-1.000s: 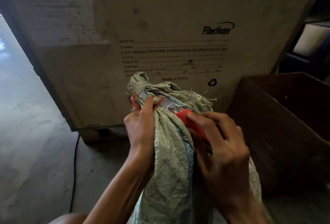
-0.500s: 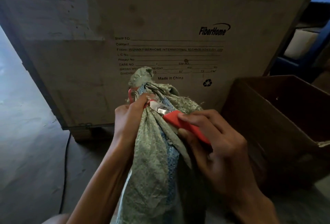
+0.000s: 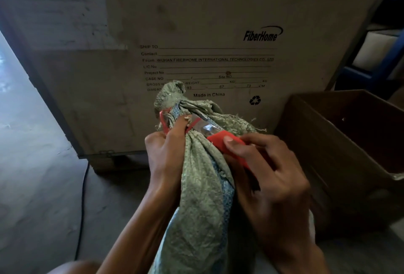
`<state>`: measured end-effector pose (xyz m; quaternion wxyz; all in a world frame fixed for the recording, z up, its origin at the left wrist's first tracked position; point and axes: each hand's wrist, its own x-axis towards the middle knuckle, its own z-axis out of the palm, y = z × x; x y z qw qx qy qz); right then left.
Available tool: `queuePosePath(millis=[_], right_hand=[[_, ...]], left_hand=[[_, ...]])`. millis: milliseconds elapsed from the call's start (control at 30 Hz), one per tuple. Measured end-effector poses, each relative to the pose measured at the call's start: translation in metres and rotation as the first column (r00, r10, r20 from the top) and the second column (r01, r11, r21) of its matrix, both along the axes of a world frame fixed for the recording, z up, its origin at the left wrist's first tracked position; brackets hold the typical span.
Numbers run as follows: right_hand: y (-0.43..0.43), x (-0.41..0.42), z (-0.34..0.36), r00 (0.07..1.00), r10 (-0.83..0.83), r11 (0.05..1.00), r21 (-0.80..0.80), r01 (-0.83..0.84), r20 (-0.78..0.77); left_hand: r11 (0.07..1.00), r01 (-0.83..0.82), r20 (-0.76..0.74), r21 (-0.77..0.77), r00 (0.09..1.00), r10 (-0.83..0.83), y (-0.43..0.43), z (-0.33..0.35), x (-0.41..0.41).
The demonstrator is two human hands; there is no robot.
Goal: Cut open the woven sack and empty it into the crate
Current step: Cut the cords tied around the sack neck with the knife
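Near, the left hand [image 3: 166, 155] curls round the bunched neck of a crumpled green woven sack [image 3: 203, 208], its thumb against the thin red cord tie [image 3: 162, 120]. The right hand [image 3: 269, 177] grips a red-handled utility knife [image 3: 220, 142], with the blade laid at the neck. Right, an open brown cardboard box [image 3: 328, 142]; behind, a pale printed plywood crate [image 3: 196, 11].

The big carton [image 3: 196, 33] reads "FiberHome", "SHIP TO", "Made in China", with a recycling sign.

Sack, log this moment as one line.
sack: neck bound by red tie | left hand: grips neck | right hand: holds red knife, blade at tie
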<state>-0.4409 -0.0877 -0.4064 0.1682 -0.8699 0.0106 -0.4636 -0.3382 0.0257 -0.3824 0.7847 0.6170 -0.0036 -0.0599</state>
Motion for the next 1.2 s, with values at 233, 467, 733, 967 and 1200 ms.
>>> queuePosePath(millis=[233, 467, 733, 967, 1200], right_hand=[[-0.036, 0.007, 0.033, 0.971, -0.208, 0.958, 0.226, 0.177, 0.119], [-0.056, 0.001, 0.026, 0.999, -0.025, 0.809, 0.586, 0.046, -0.044], [-0.049, -0.001, 0.030, 0.996, 0.073, 0.689, 0.719, -0.089, 0.053], [-0.046, -0.002, 0.029, 0.987, 0.123, 0.526, 0.836, -0.156, 0.107], [-0.039, -0.001, 0.030, 0.981, 0.141, 0.525, 0.831, -0.186, 0.131]], left_hand=[[0.971, 0.213, -0.278, 0.108, 0.944, -0.177, -0.031, -0.031, -0.021], [0.860, 0.106, 0.149, 0.499, 0.967, -0.205, -0.018, -0.035, -0.009], [0.742, -0.257, 0.582, 0.619, 0.784, -0.214, -0.023, -0.021, -0.017], [0.942, 0.315, 0.290, -0.116, 0.918, -0.271, -0.015, -0.009, -0.019], [0.858, 0.373, 0.122, -0.353, 0.928, -0.353, 0.000, -0.001, -0.008]])
